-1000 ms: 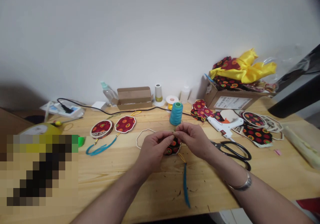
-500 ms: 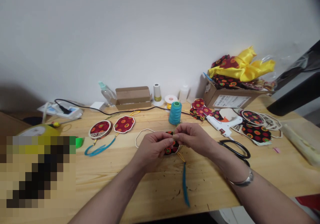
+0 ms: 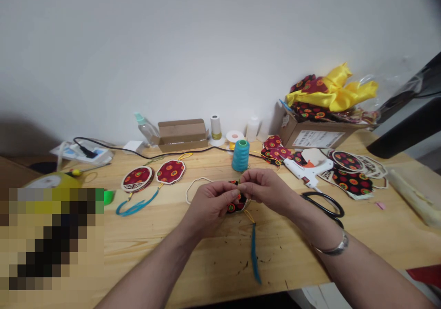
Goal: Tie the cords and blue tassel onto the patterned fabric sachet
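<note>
My left hand and my right hand meet at the fingertips, both pinched closed. Whatever lies between the fingers is too small to make out. Beneath them is a black fabric ornament with red and green flower spots and a pale rim, partly covered by my hands. From its lower edge runs a yellow cord with a blue tassel lying on the table. A thin pale scalloped frame shows to the left, partly behind my left hand. Just beyond my fingers stands a blue thread cone.
Two red ornaments lie at left. On the right are a white glue gun, black-handled scissors and patterned fabric pieces. A cardboard box full of cloth stands behind. A black cable crosses the back.
</note>
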A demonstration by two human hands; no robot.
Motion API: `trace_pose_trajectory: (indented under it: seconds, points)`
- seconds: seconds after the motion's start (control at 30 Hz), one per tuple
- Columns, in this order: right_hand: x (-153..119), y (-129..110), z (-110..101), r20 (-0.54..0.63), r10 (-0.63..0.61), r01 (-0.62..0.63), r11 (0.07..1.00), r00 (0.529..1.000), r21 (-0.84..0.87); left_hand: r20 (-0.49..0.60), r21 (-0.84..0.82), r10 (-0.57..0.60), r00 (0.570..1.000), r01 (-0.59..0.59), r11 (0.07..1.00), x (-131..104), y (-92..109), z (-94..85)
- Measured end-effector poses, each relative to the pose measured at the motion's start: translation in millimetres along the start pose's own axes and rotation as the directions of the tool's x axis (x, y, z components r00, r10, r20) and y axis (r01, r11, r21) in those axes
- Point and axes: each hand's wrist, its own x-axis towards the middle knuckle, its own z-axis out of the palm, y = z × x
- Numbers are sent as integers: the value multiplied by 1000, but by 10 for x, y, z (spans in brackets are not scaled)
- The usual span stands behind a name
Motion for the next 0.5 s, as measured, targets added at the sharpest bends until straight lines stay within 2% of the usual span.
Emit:
trace_pose_trajectory:
  seconds: [0.37,0.5]
  points:
    - [-10,-22,10,13,7,-7,1000,1000,20,-18,-19,-19,1000,19,1000,3,9,2]
    - [-6,4,1,-3,-42,42,999,999,-22,-57,-86,-37,998,32,996,6,32,23]
